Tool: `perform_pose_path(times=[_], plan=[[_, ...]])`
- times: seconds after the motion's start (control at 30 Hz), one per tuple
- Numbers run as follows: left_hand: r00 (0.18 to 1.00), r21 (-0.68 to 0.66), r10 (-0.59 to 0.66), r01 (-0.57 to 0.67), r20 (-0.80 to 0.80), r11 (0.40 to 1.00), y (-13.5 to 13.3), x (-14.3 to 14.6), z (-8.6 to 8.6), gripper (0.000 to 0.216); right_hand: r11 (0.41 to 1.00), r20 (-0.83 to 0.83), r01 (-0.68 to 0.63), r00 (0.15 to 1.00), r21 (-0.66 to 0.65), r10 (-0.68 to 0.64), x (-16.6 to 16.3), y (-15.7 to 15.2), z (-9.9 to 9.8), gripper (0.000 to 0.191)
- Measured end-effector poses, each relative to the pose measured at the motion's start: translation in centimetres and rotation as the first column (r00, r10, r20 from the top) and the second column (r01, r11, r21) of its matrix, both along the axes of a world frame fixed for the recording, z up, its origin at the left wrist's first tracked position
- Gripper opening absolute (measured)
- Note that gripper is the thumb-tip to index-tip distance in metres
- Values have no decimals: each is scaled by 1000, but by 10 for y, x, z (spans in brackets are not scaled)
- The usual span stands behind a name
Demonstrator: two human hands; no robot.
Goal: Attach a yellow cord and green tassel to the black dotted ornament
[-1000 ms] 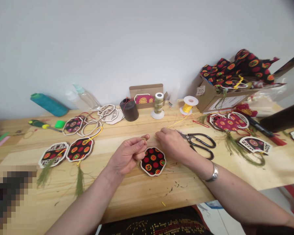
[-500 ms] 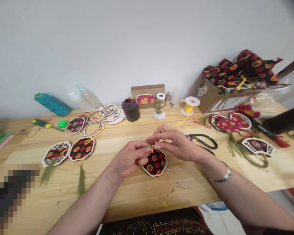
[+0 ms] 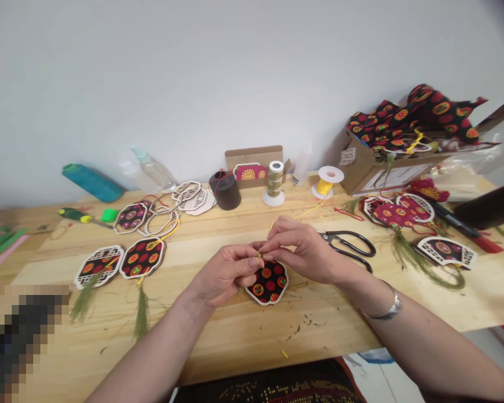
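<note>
The pale wooden tabletop (image 3: pixel 227 350) carries a brown cardboard box (image 3: pixel 388 176) at its right rear, heaped with black floral fabric (image 3: pixel 439 112). Black-handled metal scissors (image 3: pixel 348 232) lie partly behind the right wrist. Across the back stand a squat black thread cone (image 3: pixel 225 191), an olive-green thread spool (image 3: pixel 275 180) and a white-flanged yellow cord spool (image 3: pixel 326 187). The left hand (image 3: pixel 234 270) and right hand (image 3: pixel 297 252) meet mid-table, overlapping the upper part of a scalloped, pale-edged pendant of black floral fabric (image 3: pixel 271 285), which lies flat just below their grip. The left fingertips press together on a tiny olive-green strand (image 3: pixel 260 255), mostly hidden; the right fingertips touch there, but whether they clasp it I cannot tell.
</note>
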State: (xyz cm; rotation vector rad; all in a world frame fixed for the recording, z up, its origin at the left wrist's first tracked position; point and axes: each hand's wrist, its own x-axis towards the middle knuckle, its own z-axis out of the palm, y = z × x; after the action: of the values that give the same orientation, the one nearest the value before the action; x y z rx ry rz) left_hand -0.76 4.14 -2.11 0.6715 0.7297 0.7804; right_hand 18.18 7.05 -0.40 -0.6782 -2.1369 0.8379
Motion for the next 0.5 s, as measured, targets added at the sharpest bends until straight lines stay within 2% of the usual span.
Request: perform_pose_path(times=[0.23, 0.5], plan=[[1000, -5, -21, 21, -11, 1000, 0, -1, -3, 7, 996, 81, -49, 996, 69, 43, 2, -1, 7, 14], [1000, -37, -26, 25, -15, 999, 1, 0, -3, 11, 997, 68, -80, 995, 17, 78, 3, -1, 8, 10]])
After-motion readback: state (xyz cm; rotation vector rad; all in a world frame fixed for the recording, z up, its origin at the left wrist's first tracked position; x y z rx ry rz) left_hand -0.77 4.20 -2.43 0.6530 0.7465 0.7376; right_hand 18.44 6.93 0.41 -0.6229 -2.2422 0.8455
